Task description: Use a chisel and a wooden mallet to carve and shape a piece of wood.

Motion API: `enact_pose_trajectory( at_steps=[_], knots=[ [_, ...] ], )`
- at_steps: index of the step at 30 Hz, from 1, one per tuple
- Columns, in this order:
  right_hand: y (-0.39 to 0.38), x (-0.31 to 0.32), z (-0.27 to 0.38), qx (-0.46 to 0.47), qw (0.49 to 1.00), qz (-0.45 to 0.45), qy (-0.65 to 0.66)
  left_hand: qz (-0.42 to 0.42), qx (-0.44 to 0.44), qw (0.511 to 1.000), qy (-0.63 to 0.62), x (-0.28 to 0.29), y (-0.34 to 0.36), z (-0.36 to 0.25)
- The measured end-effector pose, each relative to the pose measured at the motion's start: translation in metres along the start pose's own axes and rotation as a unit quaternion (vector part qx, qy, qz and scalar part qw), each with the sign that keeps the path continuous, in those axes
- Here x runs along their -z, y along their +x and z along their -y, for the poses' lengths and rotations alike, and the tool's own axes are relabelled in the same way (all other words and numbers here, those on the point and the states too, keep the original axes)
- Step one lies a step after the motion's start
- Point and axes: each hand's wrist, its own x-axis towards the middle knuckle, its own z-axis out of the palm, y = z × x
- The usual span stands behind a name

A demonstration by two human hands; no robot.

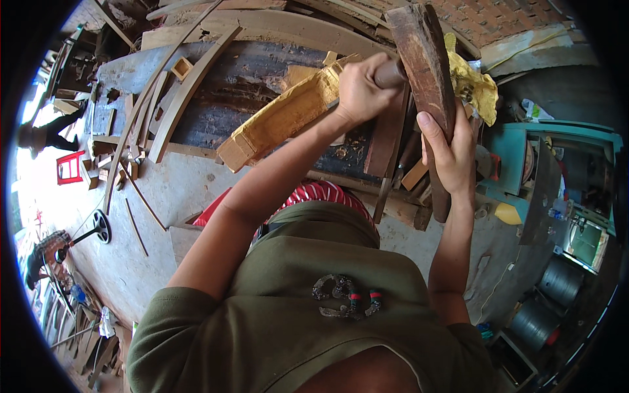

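My left hand (362, 90) is closed around a brown cylindrical object (389, 73) whose far part is hidden beside a long, dark, rough wooden board (422, 56). My right hand (447, 146) grips that board lower down, thumb across its face, as it stands lengthwise over the workbench. Left of my left hand lies a yellow wooden trough-like piece (275, 118) on the dark, worn bench top (216, 85). A crumpled yellow material (480, 92) sits behind the board at the right.
Long curved wooden strips (190, 92) and a small square frame (182, 67) lie on the bench. Offcuts and a red object (69, 167) are on the left floor. A teal machine (504, 150) stands at right, with metal drums (537, 324) below it.
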Motion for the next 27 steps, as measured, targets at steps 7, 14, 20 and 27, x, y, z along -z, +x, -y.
enact_pose_trajectory(
  at_steps=[7, 14, 20, 27],
  knots=[
    [-0.008, -0.001, -0.013, 0.004, 0.998, -0.029, 0.059, -0.135, 0.153, 0.964, -0.170, 0.038, 0.041, 0.010],
    [-0.006, -0.003, -0.016, -0.016, 0.998, -0.032, 0.059, -0.108, 0.125, 0.980, -0.114, 0.022, 0.030, 0.000],
    [0.009, 0.009, 0.020, 0.070, 0.992, -0.056, 0.089, -0.024, 0.088, 0.996, -0.013, -0.001, 0.016, 0.002],
    [0.023, 0.003, 0.001, 0.055, 0.995, -0.029, -0.077, -0.013, 0.038, 0.999, 0.003, -0.007, 0.014, 0.002]
  ],
)
